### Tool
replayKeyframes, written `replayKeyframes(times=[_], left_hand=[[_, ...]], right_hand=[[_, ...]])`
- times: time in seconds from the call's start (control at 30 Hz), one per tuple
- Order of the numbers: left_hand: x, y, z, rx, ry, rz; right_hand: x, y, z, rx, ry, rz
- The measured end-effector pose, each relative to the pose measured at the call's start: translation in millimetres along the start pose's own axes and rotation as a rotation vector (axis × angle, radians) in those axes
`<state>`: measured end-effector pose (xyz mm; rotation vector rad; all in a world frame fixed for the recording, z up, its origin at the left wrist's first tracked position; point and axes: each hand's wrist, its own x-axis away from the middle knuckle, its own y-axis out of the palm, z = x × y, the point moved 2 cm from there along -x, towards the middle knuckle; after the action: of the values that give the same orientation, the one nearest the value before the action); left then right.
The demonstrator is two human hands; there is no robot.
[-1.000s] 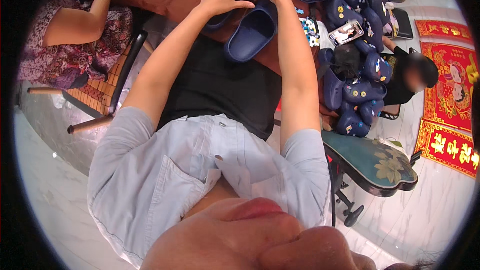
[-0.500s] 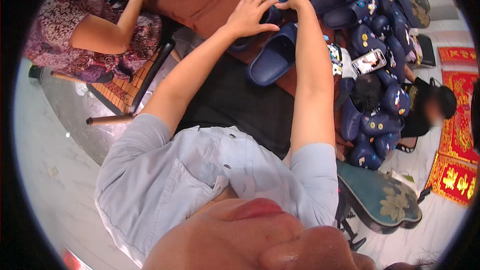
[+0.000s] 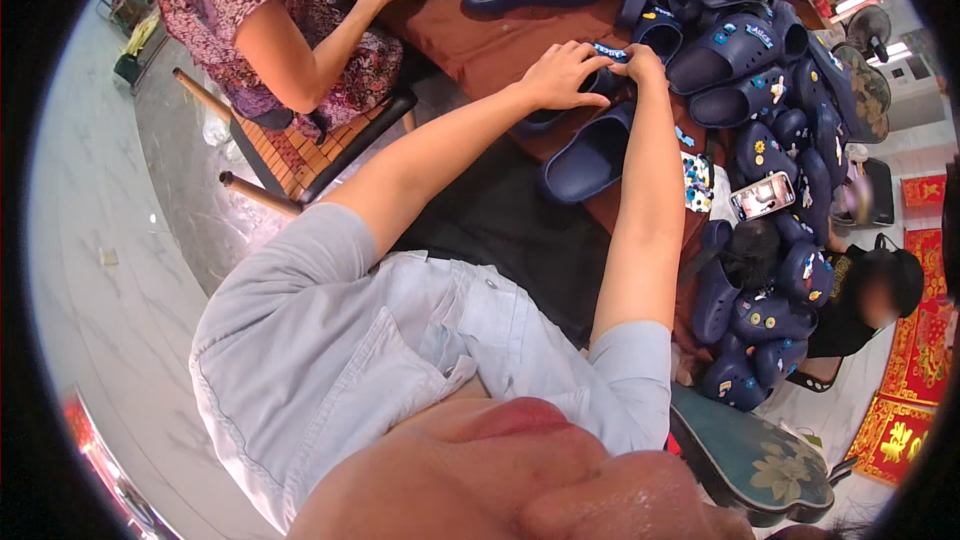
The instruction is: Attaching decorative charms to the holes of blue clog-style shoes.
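In front of me, at the edge of the brown-covered table, my left hand [image 3: 562, 77] and my right hand [image 3: 643, 66] meet at a navy clog, largely hidden by the hands. A small blue charm with white lettering [image 3: 611, 52] shows at its top. My left fingers curve over the clog's side, thumb held apart from them. My right fingertips pinch at the charm's right end; their exact hold is partly hidden. Just below my hands lies another navy clog [image 3: 588, 162], its toe toward me.
Many navy clogs with charms [image 3: 728, 52] are heaped to the right, beside a phone [image 3: 762, 197] with a lit screen. A co-worker [image 3: 290, 35] sits at the left on a woven-seat chair [image 3: 290, 152], hands on clogs. A green padded stool [image 3: 745, 450] stands at lower right.
The view has shifted, so the table and my hands appear lower and farther right. My hands stay at the same clog and charm. The co-worker's hand is now lower beside a clog.
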<state>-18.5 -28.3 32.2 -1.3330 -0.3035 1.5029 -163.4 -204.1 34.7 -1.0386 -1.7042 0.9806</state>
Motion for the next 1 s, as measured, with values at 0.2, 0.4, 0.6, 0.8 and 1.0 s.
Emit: replayKeyframes(times=[0.2, 0.4, 0.6, 0.8, 1.0], left_hand=[[-0.2, 2.2, -4.3, -0.006, 0.034, 0.011], [-0.9, -1.9, -4.1, -0.007, 0.039, 0.044], [-10.0, -7.7, -12.9, 0.104, 0.028, 0.023], [-56.7, -23.6, 49.6, 0.159, 0.266, -0.058], [-138.6, -6.2, -3.8, 0.069, 0.251, -0.2]], right_hand=[[86.7, -4.2, -5.6, -0.242, -0.087, 0.579], [186.0, 38.4, 28.6, -0.784, -0.181, 1.073], [227.6, 80.5, 5.8, -0.537, -0.232, 1.192], [229.4, 83.7, -1.9, -0.53, -0.163, 1.173], [225.0, 90.0, 4.0, -0.677, -0.253, 1.152]])
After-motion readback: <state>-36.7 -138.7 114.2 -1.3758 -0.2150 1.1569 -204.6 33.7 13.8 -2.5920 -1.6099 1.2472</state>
